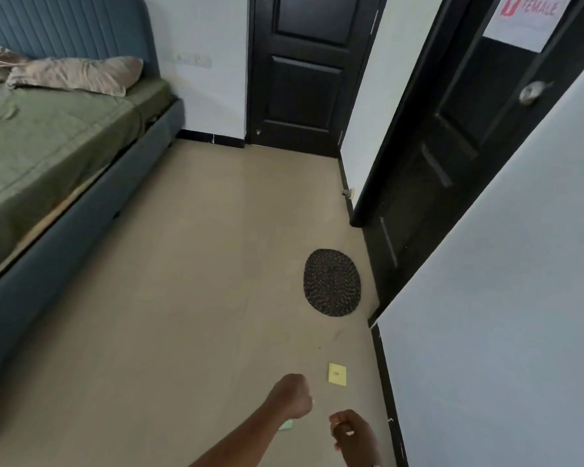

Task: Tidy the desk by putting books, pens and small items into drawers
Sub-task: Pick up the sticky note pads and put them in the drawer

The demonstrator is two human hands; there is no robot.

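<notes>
Nearest the camera, both hands are hanging low over the floor (182, 298). Left hand (292, 396) is curling its fingers into a fist; can't tell if anything is inside. Right hand (349, 433) is curling too, fingers seeming to pinch sth small & pale, too blurred to name. A green slip (286, 424) is peeking out under the left wrist, lying on the floor. Just beyond the hands, a yellow sticky note (337, 374) is lying flat on the floor, near the wall skirting on the right.

Progress, judging only: no desk or drawers in view, so done vs left can't be read; at least these two slips are waiting to be picked up.

Room: wide bare floor stretching toward the bed (48, 146) at left. Further on, a round braided mat (332, 282) is sitting beside the open dark door (452, 146); a second shut door (304, 72) is standing at the far wall.
</notes>
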